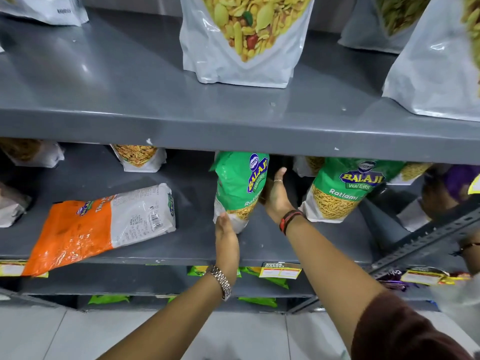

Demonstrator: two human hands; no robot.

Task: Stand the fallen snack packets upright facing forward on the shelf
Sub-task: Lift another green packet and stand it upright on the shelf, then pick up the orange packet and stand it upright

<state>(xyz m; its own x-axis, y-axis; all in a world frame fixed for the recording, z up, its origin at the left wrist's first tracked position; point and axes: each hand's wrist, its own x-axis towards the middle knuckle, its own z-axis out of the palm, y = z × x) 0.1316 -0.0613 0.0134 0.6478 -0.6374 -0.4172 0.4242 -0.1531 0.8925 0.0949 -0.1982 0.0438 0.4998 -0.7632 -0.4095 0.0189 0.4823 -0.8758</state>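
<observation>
Standing nearly upright on the middle shelf point(272, 245), the green packet point(240, 188) sits between both hands. It looks light, soft and slick, likely to crumple or slide, so flat palms at its sides seem the best hold. The left hand point(226, 236) presses its lower corner at seven o'clock; the right hand point(276, 194) lies open against its three o'clock edge. At nine o'clock, an orange packet point(78, 229) lies flat.
</observation>
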